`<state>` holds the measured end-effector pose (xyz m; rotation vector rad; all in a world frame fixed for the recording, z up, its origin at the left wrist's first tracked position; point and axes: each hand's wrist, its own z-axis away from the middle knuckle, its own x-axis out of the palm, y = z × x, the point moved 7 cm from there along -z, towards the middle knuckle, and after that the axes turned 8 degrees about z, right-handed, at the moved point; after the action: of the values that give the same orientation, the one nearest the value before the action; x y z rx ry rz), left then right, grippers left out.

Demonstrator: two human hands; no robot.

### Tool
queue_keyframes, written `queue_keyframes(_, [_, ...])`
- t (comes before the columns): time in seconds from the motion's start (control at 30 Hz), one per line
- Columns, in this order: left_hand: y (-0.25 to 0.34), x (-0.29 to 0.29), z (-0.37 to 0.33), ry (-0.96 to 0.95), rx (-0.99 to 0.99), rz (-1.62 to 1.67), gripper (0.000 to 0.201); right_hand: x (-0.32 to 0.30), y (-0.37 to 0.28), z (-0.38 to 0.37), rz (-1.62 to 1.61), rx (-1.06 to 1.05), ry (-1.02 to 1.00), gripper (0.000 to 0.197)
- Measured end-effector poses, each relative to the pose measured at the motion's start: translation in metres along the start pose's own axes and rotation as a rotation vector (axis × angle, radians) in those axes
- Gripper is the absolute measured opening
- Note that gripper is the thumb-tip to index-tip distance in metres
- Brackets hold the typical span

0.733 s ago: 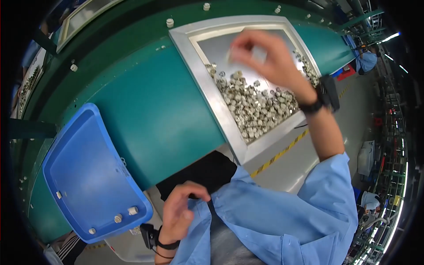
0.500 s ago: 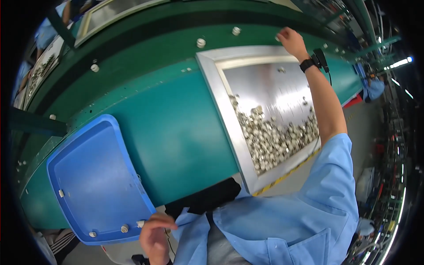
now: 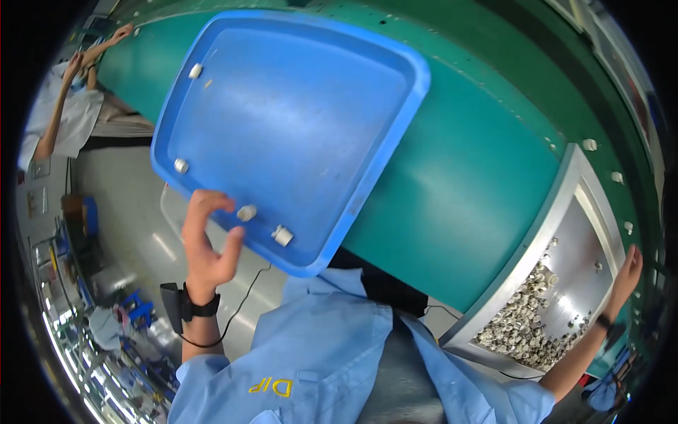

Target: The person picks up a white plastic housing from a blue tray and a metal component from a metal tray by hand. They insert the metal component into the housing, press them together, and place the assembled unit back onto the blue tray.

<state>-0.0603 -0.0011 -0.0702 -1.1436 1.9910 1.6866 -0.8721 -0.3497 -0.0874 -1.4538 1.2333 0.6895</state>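
My left hand [image 3: 208, 244] hovers at the near edge of a blue plastic tray [image 3: 413, 85], its thumb and fingers apart around empty space. Just beyond its fingertips a small white ribbed cylindrical part [image 3: 246, 212] lies in the tray. Similar white parts lie near it: one to the right [image 3: 282, 236], one to the left [image 3: 181, 165] and one at the far left [image 3: 195, 71]. My right hand [image 3: 625, 279] reaches over the right side of a metal-framed bin [image 3: 565, 187], fingers stretched out. Closest to that hand is another white part [image 3: 628, 227]. The bin holds a heap of small metallic pieces [image 3: 519, 318].
Under the tray and bin runs a green belt [image 3: 459, 205]. Several white parts stand along the dark green ledge [image 3: 590, 144] on its far side. At the far left, another person's hands [image 3: 121, 32] are over the belt. A thin cable [image 3: 244, 304] trails from my left wrist.
The view has swung left, so the tray now fills the middle. My left hand has moved forward to the white parts and spread its fingers. My right hand's fingers have straightened.
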Motion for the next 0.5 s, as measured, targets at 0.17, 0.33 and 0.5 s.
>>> queue_keyframes(0.17, [0.009,0.018,-0.001,-0.139,-0.028,-0.255,0.04,-0.012,-0.112,0.179,0.151,-0.106,-0.475,0.033])
queue_keyframes(0.33, [-0.009,0.013,-0.005,-0.191,-0.137,-0.312,0.034,-0.017,-0.166,0.271,0.016,-0.038,-0.596,0.016])
queue_keyframes(0.5, [-0.02,0.017,0.002,-0.28,-0.184,-0.29,0.023,-0.016,-0.155,0.282,-0.031,0.019,-0.598,0.01])
